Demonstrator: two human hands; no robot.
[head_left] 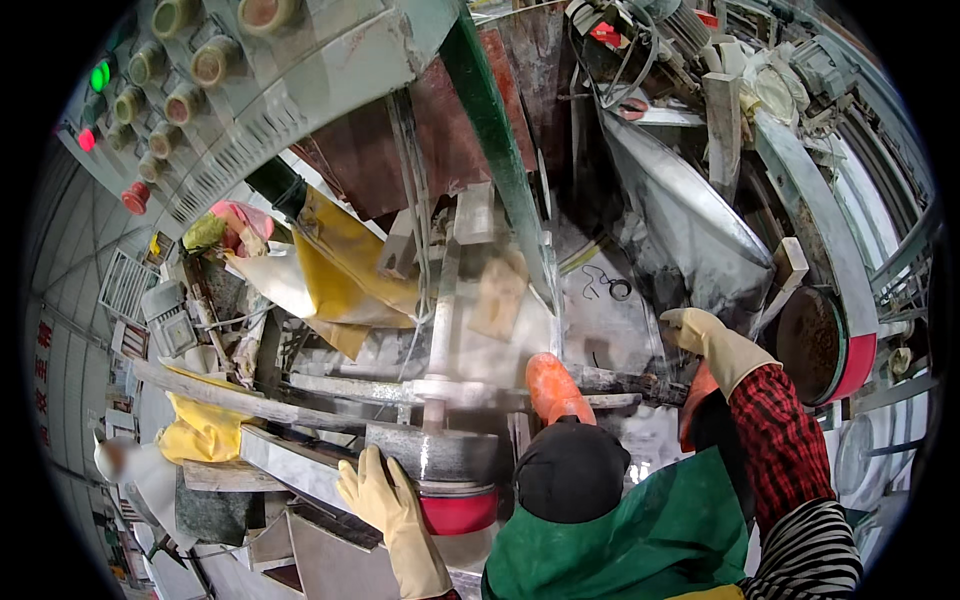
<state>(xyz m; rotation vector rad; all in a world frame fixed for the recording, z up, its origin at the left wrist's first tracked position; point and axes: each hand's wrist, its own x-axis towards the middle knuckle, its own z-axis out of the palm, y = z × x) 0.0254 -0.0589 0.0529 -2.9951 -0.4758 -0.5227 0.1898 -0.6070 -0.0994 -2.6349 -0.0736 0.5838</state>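
Note:
My left hand (388,515), in a cream rubber glove, has its fingers stretched and spread. It rests beside a grey drum (436,455) with a red band (458,513) and the end of a pale plank (295,465). On the right, my right hand (722,345) wears a matching glove under a red-and-black plaid sleeve. Its fingers reach left, slightly bent and apart, just below a large curved metal pan (680,200). I see nothing held in it. Between my arms lie a green apron (630,530) and a rounded black shape (570,468). Two orange boot-like tips (558,388) show beyond.
A control panel (290,80) with round knobs and lit buttons overhangs the upper left. A green post (495,130) slants down from it. Yellow sheeting (350,260) hangs mid-left. A rusty round pan (810,345) stands at right. Another person (150,480) is at far left.

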